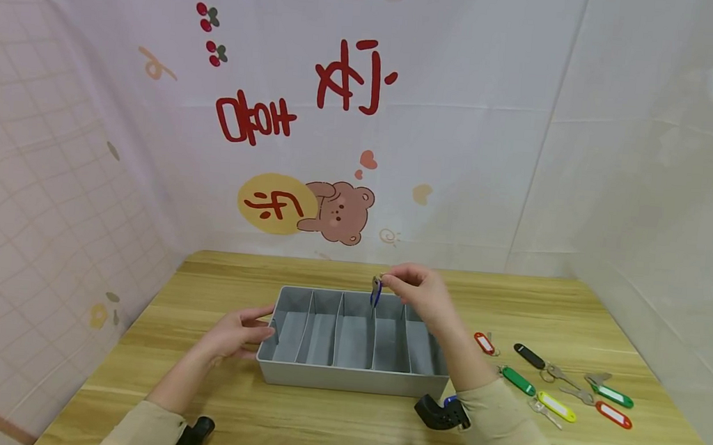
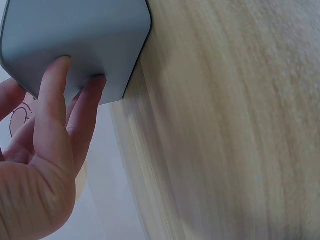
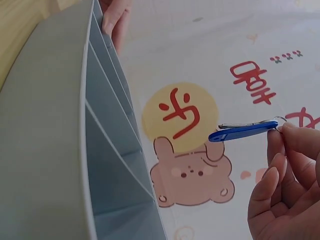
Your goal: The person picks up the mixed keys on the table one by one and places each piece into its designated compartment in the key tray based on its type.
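A grey divided tray (image 1: 352,379) with several compartments stands on the table. My left hand (image 1: 236,332) is at its left end, its mostly straight fingers touching the end wall, as the left wrist view shows. My right hand (image 1: 421,297) pinches the metal ring of a key with a blue key tag (image 3: 245,132). The tag and key hang down in the head view, near the back of the tray, by the divider just right of the middle compartment. In the right wrist view the key (image 3: 240,124) lies alongside the tag.
On the table's right side lie several tagged keys: a black tag (image 1: 529,356), a green tag (image 1: 518,380), a yellow tag (image 1: 556,406) and a red tag (image 1: 614,414) among them. Something blue (image 1: 451,400) is partly hidden by my right wrist. A printed curtain (image 1: 462,154) hangs behind the table.
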### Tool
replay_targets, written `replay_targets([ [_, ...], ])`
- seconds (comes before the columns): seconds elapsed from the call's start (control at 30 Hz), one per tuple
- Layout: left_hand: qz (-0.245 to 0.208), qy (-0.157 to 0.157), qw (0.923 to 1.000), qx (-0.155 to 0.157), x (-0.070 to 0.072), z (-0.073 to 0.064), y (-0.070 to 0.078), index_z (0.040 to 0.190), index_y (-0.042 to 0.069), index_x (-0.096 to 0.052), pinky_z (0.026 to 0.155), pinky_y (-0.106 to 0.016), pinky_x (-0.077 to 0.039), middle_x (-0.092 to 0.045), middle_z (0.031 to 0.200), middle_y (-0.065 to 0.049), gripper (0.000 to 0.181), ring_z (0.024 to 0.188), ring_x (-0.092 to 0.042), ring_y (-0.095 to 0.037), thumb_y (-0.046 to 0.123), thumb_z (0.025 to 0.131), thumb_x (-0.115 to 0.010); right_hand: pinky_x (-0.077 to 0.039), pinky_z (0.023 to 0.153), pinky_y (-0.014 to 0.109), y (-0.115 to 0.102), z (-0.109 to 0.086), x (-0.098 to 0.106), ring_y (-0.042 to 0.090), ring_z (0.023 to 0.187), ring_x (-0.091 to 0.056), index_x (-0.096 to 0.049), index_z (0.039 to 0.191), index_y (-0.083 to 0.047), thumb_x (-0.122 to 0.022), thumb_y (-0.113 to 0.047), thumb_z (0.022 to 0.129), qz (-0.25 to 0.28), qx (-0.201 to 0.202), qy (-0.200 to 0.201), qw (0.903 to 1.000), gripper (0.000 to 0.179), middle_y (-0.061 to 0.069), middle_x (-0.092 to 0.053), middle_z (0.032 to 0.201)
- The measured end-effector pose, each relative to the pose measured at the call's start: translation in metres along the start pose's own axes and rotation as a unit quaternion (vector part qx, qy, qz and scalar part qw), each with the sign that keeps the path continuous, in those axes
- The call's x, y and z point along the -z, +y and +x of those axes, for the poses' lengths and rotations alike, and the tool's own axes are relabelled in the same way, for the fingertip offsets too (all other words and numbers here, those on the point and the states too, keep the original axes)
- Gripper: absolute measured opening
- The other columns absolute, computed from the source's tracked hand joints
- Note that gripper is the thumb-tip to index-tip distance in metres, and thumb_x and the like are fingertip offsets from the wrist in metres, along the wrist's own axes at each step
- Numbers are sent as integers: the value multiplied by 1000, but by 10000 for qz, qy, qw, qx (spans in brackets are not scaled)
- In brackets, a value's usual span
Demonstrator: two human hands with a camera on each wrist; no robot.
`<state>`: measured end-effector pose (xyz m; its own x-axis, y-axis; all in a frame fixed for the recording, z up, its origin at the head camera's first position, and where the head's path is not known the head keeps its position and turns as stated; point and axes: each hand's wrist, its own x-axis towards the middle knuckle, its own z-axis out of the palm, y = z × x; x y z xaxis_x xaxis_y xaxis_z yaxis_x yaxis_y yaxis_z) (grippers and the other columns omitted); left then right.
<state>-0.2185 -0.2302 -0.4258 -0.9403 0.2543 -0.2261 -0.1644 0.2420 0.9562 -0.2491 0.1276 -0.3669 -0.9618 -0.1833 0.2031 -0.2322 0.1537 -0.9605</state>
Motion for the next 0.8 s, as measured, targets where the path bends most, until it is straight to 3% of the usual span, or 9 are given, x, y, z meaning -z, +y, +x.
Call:
replay_targets([
  [0.3, -34, 11, 10000, 43, 0, 0, -1, 152, -3, -31, 74, -44, -60, -50, 134, -36, 70, 100, -67, -38, 12, 95, -67, -52, 69, 35, -14, 3, -24, 19, 78, -56, -72, 100, 2, -72, -17, 92, -17, -48, -207, 9998, 20, -2, -67, 87],
  [0.43, -79, -10, 10000, 46, -1, 1, -2, 152, -2, -31, 75, -45, -60, -49, 134, -36, 69, 99, -67, -38, 12, 95, -67, -50, 66, 31, -17, 6, -32, 18, 76, -55, -73, 101, 0, -72, -17, 93, -16, 10, -331, 9995, 19, 0, -67, 87],
  [0.8, 99, 106, 9999, 85, -2, -1, 0, 153, 2, -34, 68, -39, -61, -54, 129, -29, 68, 97, -68, -33, 14, 95, -68, -50, 65, 29, -15, 14, -57, 30, 84, -57, -74, 100, -3, -72, -17, 92, 164, 54, -506, 9986, 17, -2, -67, 87],
])
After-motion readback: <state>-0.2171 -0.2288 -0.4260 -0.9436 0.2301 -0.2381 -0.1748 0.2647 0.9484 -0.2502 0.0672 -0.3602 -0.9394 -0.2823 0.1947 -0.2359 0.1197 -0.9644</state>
